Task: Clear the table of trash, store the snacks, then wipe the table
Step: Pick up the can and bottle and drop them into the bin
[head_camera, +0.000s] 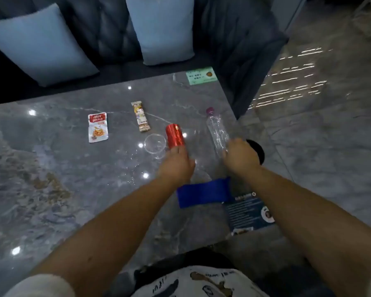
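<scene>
Lying flat, plastic bottle (217,132) cap pointing away, right hand (240,156) gripping its base, left hand (176,166) closing on red can (174,136)

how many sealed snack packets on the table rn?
2. A red-and-white pouch left of centre, flat on the table, and a slim bar wrapper to its right, beyond the clear cup. None look hidden.

dark sofa (107,28), pale blue cushions (39,43)
</scene>
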A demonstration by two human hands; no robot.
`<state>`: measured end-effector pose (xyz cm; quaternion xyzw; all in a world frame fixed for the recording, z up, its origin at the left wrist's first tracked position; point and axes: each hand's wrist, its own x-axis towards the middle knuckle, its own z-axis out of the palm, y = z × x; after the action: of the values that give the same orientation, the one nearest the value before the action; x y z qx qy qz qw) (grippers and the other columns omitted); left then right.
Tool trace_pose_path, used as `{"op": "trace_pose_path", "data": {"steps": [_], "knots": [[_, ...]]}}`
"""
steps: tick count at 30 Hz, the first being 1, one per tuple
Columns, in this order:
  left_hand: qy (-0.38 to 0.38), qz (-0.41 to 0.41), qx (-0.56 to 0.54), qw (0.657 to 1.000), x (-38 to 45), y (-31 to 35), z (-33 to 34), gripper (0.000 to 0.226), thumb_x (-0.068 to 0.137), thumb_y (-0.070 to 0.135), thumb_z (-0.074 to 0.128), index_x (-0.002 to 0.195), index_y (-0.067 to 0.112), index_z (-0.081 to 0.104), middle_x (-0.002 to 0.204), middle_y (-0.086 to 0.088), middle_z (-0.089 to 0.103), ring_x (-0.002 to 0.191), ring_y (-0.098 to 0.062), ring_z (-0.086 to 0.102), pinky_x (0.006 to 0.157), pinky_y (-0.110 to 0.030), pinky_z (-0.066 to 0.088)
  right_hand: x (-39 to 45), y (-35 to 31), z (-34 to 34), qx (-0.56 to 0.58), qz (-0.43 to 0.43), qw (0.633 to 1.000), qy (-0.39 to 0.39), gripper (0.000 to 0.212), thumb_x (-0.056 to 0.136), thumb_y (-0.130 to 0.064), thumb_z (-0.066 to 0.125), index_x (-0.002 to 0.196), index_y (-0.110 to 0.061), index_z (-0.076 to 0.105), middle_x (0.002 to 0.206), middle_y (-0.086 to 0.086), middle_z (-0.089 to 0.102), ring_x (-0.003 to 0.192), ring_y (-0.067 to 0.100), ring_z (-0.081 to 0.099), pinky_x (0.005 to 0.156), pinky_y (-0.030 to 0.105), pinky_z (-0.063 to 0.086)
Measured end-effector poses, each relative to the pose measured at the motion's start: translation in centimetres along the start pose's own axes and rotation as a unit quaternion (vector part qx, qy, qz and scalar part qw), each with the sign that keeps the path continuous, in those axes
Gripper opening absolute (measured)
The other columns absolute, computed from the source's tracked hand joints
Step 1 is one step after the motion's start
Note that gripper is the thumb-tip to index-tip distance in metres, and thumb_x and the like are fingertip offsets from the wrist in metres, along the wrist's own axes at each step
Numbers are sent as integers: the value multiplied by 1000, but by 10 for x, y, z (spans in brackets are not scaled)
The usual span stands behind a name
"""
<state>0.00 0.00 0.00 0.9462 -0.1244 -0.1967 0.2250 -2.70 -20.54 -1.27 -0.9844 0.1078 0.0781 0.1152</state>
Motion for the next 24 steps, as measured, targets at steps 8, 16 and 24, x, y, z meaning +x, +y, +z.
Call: {"op": "trace_pose_path", "data": {"steps": [8, 16, 24], "knots": [[71, -63, 85, 992, 75, 8, 35, 73, 91, 41, 43, 151, 12, 12, 161, -13, 4, 147, -34, 0, 116, -53, 10, 65, -5, 0, 25, 23, 999, -43, 59, 94, -38, 44, 138, -1, 31, 140, 22, 40, 124, 38, 42, 96, 44, 40], [106, 25, 72, 991, 75, 9, 47, 46, 93, 25, 48, 137, 12, 44, 155, -11, 25, 141, -34, 20, 104, -55, 38, 82, 0, 10, 60, 77, 989, -107, 80, 93, -43, 50, 149, -3, 8, 148, 20, 34, 123, 36, 50, 89, 42, 46], [101, -123, -62, 985, 80, 13, 51, 78, 89, 33, 57, 150, 13, 12, 145, -18, 33, 125, -37, 44, 97, -50, 42, 66, 25, 16, 44, 87, 989, -107, 69, 93, -35, 51, 143, 0, 19, 137, 19, 46, 109, 35, 58, 71, 35, 43]]}}
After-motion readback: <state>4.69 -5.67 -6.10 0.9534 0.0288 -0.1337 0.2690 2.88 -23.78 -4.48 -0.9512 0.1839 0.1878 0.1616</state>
